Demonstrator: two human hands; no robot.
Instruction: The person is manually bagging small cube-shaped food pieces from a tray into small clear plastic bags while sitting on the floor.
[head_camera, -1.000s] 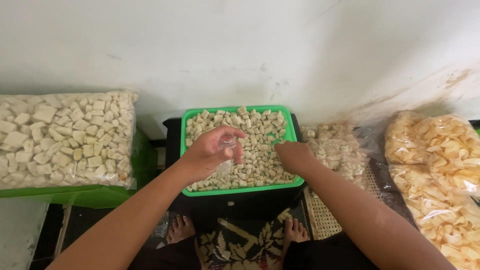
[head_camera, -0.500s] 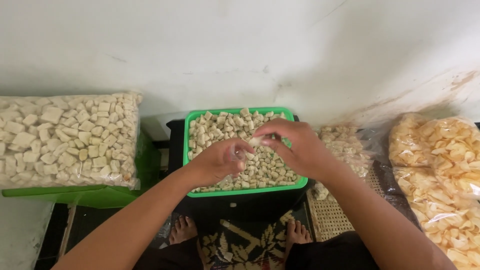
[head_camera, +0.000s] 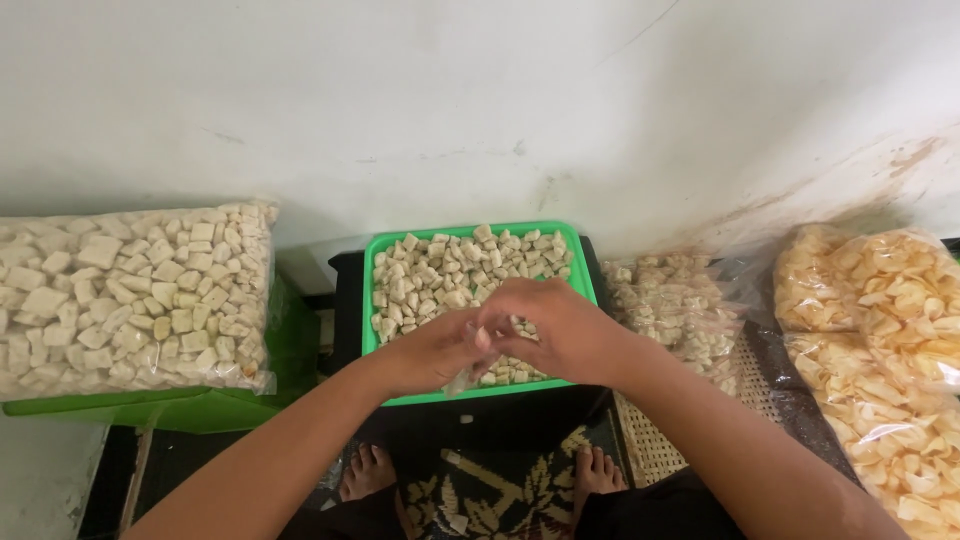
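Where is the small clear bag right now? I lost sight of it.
In the head view, the small clear bag hangs between the left hand and right hand, over the green tray's front edge.

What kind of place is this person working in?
Probably a small home snack-packing spot on the floor. A green tray of pale cracker pieces sits before a bare wall, big clear bags of the same pieces and of yellow chips lie around, and both hands meet over a small plastic bag.
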